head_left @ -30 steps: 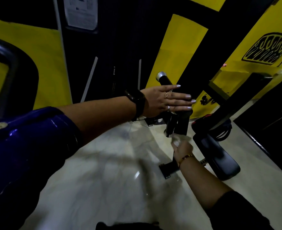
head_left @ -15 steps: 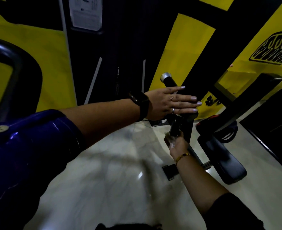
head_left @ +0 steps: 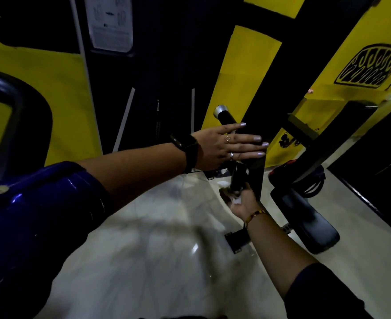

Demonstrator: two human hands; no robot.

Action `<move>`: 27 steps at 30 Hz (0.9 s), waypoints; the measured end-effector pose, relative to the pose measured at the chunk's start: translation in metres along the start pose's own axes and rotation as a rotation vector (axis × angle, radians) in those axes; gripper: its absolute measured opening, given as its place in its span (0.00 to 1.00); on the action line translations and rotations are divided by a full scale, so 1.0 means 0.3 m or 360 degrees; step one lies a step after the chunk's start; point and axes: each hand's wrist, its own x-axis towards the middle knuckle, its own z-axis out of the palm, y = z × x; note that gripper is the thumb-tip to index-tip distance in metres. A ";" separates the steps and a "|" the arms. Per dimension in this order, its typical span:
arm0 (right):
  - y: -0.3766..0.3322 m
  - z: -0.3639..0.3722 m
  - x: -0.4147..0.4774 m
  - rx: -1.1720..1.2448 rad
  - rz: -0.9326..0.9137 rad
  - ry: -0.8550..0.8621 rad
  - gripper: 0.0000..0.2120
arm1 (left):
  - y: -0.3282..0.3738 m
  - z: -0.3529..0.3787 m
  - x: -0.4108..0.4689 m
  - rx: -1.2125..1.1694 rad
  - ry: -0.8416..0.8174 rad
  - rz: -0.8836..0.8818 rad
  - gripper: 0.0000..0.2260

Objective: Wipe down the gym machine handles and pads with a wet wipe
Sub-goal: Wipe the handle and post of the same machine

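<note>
Pretty dim in here, so a lot is murky. My right hand (head_left: 239,203) is blurred. It sits palm-up under the bottom end of the lower grip (head_left: 237,178), cupped round the wipe (head_left: 236,200), which only shows as a small crumpled white scrap against my palm. I can't tell how my fingers wrap the far side.

My left hand (head_left: 222,148) lies flat on top of the machine, fingers straight and pressed together, and it hides where the two grips join. The upper grip (head_left: 224,117) pokes out past my fingers. It's a round black tube with a shiny silver end cap.

My shiny blue sleeve (head_left: 28,222) is cut off by the left edge of the view, same as a thick curved black bar (head_left: 19,107) above it.

To the right of my right wrist there's a pad (head_left: 305,217). It's black, matte and oblong with rounded corners, low over the glossy pale floor (head_left: 143,249), which has marble-like veins.
</note>
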 end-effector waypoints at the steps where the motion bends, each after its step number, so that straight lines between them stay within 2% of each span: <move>1: 0.005 -0.002 -0.007 -0.0007 0.0042 -0.0019 0.18 | -0.002 -0.002 -0.001 0.0011 -0.0012 0.0014 0.40; 4: 0.032 -0.011 -0.047 -0.0025 0.0165 -0.0011 0.24 | -0.022 -0.016 -0.009 -0.0017 -0.0048 0.0087 0.33; 6: 0.074 -0.024 -0.064 -0.0101 0.0239 -0.0035 0.33 | -0.051 -0.032 -0.015 -0.0202 0.0015 0.0047 0.31; 7: 0.092 -0.027 -0.087 -0.0153 0.0299 -0.0086 0.34 | -0.062 -0.032 -0.020 -0.0383 0.0056 -0.0026 0.31; 8: 0.102 -0.021 -0.120 -0.0205 0.0363 -0.0139 0.30 | -0.078 -0.029 -0.030 -0.0583 0.0055 -0.0159 0.32; 10: 0.099 0.014 -0.191 -0.0268 0.0393 -0.0325 0.17 | -0.116 -0.019 -0.049 -0.1008 -0.0167 -0.0571 0.35; 12: 0.053 0.085 -0.274 -0.0389 0.0283 -0.0505 0.07 | -0.150 -0.052 -0.049 -0.1708 -0.0448 -0.1209 0.35; 14: -0.012 0.161 -0.322 -0.0572 -0.0055 -0.0633 0.09 | -0.183 -0.068 -0.022 -0.2445 -0.0472 -0.1840 0.29; 15: -0.055 0.196 -0.342 -0.0759 -0.0319 -0.0636 0.11 | -0.191 -0.050 -0.013 -0.2680 -0.0439 -0.2008 0.26; 18: -0.178 0.289 -0.442 -0.1643 -0.1285 -0.0480 0.18 | -0.185 0.015 0.007 -0.3095 -0.0257 -0.2221 0.18; 20: -0.228 0.345 -0.502 -0.1981 -0.1913 -0.0353 0.24 | -0.175 0.039 0.020 -0.3354 -0.0209 -0.2347 0.24; 21: -0.239 0.375 -0.520 -0.2092 -0.2248 -0.0231 0.24 | -0.177 0.045 0.029 -0.3375 -0.0201 -0.2400 0.25; 23: -0.249 0.444 -0.513 -0.2387 -0.2801 0.0177 0.23 | -0.194 0.056 0.039 -0.3712 -0.0021 -0.2646 0.27; 24: -0.248 0.478 -0.494 -0.2606 -0.2874 0.0402 0.22 | -0.198 0.067 0.033 -0.3704 0.0148 -0.2619 0.28; 26: -0.249 0.531 -0.439 -0.3107 -0.2480 0.0644 0.21 | -0.210 0.082 0.024 -0.3867 0.0130 -0.2684 0.26; 27: -0.250 0.545 -0.410 -0.3291 -0.2225 0.0735 0.21 | -0.199 0.083 0.014 -0.3775 0.0114 -0.2661 0.26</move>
